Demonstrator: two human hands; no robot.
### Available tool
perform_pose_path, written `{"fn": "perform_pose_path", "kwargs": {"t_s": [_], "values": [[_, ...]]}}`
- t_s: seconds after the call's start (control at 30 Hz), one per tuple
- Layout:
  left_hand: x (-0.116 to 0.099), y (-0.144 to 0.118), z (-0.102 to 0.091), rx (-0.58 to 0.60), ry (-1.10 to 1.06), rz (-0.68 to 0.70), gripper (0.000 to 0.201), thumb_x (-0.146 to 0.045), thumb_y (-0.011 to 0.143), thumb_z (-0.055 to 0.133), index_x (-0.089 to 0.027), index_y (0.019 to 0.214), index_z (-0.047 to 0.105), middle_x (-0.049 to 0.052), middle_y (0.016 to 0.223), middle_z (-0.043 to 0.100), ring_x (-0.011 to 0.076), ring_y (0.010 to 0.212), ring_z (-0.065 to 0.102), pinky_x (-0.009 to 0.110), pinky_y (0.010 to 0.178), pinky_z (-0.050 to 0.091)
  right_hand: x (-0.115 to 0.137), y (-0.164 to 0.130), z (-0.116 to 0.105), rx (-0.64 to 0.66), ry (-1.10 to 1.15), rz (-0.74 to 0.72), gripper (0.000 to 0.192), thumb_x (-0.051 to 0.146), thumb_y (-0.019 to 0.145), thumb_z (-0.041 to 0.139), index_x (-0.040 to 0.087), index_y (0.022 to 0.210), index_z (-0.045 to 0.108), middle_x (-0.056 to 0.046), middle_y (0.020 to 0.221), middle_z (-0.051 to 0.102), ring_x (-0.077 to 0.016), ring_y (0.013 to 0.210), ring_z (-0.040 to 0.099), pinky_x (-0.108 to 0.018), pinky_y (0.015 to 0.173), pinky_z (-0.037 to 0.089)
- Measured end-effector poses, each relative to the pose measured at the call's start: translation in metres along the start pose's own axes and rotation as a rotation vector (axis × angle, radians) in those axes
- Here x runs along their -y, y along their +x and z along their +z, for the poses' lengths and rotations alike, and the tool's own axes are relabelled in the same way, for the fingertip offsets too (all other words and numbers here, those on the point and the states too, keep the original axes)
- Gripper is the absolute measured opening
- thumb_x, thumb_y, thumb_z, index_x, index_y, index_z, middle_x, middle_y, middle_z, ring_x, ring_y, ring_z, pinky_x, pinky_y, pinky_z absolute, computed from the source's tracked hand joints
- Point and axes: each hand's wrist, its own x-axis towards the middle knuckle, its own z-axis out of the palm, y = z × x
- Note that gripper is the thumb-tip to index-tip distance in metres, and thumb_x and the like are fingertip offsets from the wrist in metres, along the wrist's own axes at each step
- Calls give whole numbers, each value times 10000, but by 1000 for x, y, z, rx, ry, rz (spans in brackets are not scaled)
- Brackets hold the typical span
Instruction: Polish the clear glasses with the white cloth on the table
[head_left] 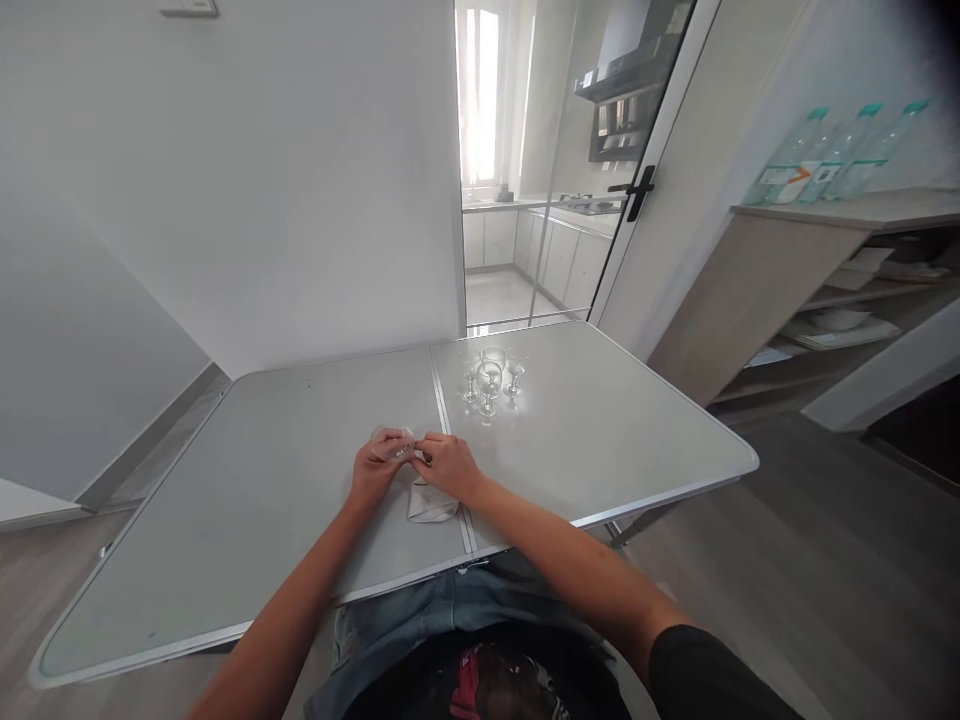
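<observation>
between both hands, a small glass, cloth beneath.

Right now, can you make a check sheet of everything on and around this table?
Surface: grey folding table with a seam down the middle.
Things in hand: small clear glass and white cloth, held together over the table.
Clutter: three small stemmed glasses standing farther back.
Hands: left hand wraps the glass; right hand pinches the cloth beside it.
Cables: nothing seen.
Surroundings: white wall, glass door to a kitchen, wooden shelf unit with three bottles on top.
</observation>
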Motion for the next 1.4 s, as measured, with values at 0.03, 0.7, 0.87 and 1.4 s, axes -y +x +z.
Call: {"fn": "perform_pose_path", "kwargs": {"t_s": [0.03, 0.7, 0.87, 1.4], "values": [[-1, 0, 0, 22, -9, 10, 243, -457, 730, 807, -254, 864, 811, 82, 949, 689, 225, 903, 641, 362, 824, 548, 0, 0, 1, 10, -17, 3, 157, 344, 898, 637, 234, 888, 749, -14, 786, 635, -142, 702, 578, -256, 644, 358], [7, 2, 4, 297, 185, 28, 353, -501, 917, 576, -238, 815, 789, 50, 860, 575, 131, 654, 498, 253, 587, 410, -128, -24, -136, -268, -71, 453, 288, 364, 823, 616, 195, 638, 759, -41, 679, 741, -187, 644, 657, -272, 661, 429], [5, 1, 4, 380, 218, -2, 378, -483, 917, 581, -218, 727, 773, 44, 823, 589, 114, 609, 491, 246, 571, 389, -152, -1, -126, -210, -87, 475, 265, 338, 800, 611, 183, 638, 753, -39, 652, 726, -160, 601, 627, -251, 587, 387], [2, 1, 3, 431, 249, -24, 445, -500, 949, 535, -173, 731, 745, 34, 840, 558, 100, 637, 458, 244, 608, 363, -158, 19, -102, -155, -124, 559, 210, 308, 818, 630, 187, 700, 754, -42, 676, 731, -153, 646, 652, -222, 617, 416]]}}
